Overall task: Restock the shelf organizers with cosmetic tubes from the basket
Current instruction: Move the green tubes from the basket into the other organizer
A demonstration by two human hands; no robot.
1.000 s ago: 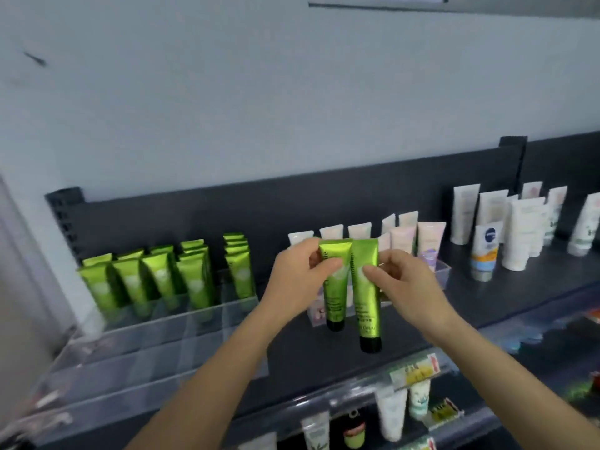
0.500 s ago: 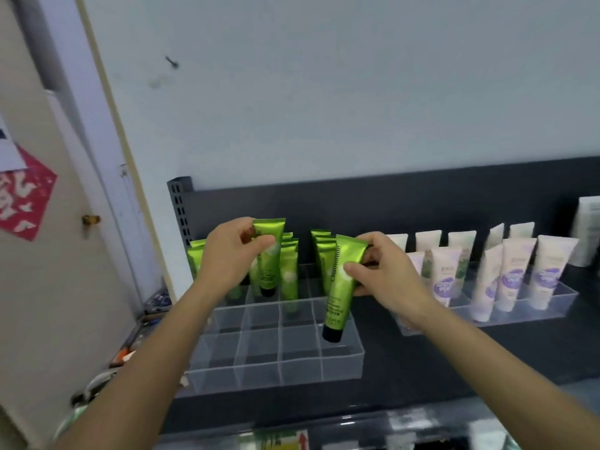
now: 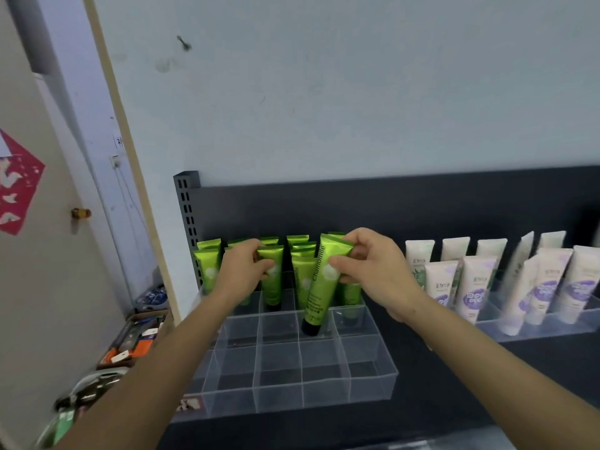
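A clear acrylic organizer (image 3: 324, 384) with a grid of compartments sits on the dark shelf (image 3: 454, 384). Several green tubes (image 3: 207, 264) stand in its back rows. My left hand (image 3: 242, 274) pinches one green tube (image 3: 272, 284), cap down in a back-middle compartment. My right hand (image 3: 373, 271) pinches the top of another green tube (image 3: 319, 287), tilted, with its black cap inside a compartment of the row in front. The front rows hold nothing. No basket is in view.
A second clear organizer (image 3: 535, 326) to the right holds white and purple tubes (image 3: 474, 287). The shelf's perforated post (image 3: 185, 203) stands at the left. A door (image 3: 39, 222) and cluttered boxes (image 3: 136, 339) lie further left.
Both hands have lowered their green tubes into the organizer. The left tube now stands in a back compartment and the right tube's cap has entered a compartment. The view has come closer.
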